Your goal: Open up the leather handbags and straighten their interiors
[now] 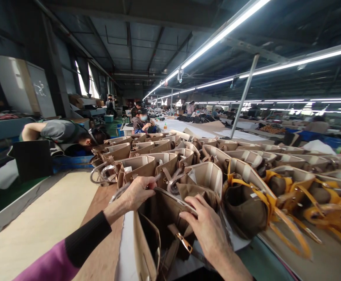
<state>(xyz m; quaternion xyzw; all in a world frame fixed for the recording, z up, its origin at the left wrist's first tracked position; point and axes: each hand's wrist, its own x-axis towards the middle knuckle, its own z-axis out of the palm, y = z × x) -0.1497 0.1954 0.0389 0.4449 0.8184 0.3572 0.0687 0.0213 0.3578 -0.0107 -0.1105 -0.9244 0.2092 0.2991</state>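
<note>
An open beige bag (145,249) with a dark brown inside stands right in front of me, and a strap with a gold clasp (184,242) hangs within it. My left hand (139,191) pinches a pale handle or edging strip at the bag's upper rim. On the right side of the same rim, my right hand (207,222) has its thumb and fingers closed on the edge. Just behind, another beige bag (204,175) stands open, with a plastic-wrapped handle beside it.
Rows of beige bags (141,166) fill the table beyond. Bags with yellow handles (246,187) stand at the right. A cream sheet (41,218) lies left. A person (61,132) bends down at the far left; others sit further back.
</note>
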